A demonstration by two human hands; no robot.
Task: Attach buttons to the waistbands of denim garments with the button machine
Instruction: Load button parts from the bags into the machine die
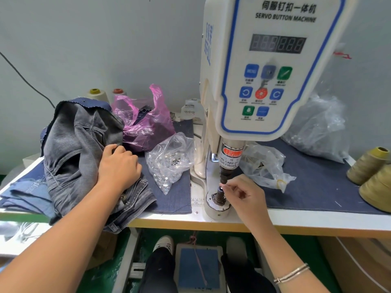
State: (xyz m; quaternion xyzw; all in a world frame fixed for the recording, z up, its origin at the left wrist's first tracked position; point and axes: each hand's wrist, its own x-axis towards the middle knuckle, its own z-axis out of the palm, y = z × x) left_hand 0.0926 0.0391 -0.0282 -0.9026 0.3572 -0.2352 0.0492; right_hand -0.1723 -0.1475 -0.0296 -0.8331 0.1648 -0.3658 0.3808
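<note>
A denim-covered worktable [306, 187] is standing against a grey wall. At lower centre, the right hand [243, 193] is pinching a small button part onto the button machine [273, 81]'s lower die [219, 195]. The left hand [118, 166] is lying flat on the grey jeans [84, 149], mid-left: soft, floppy, probably best gripped at the stiff waistband. A clear bag of buttons [169, 159] is sitting between them.

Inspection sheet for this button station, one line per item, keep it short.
Surface: table under denim cloth.
Job's things: button machine; grey denim garment piled left; clear bag of buttons.
Clutter: pink bag, other clear bags, thread cones.
Grippers: left hand rests on the garment; right hand pinches a small part at the lower die.
Cables: black cable on the wall.
Surroundings: foot pedal below.
</note>
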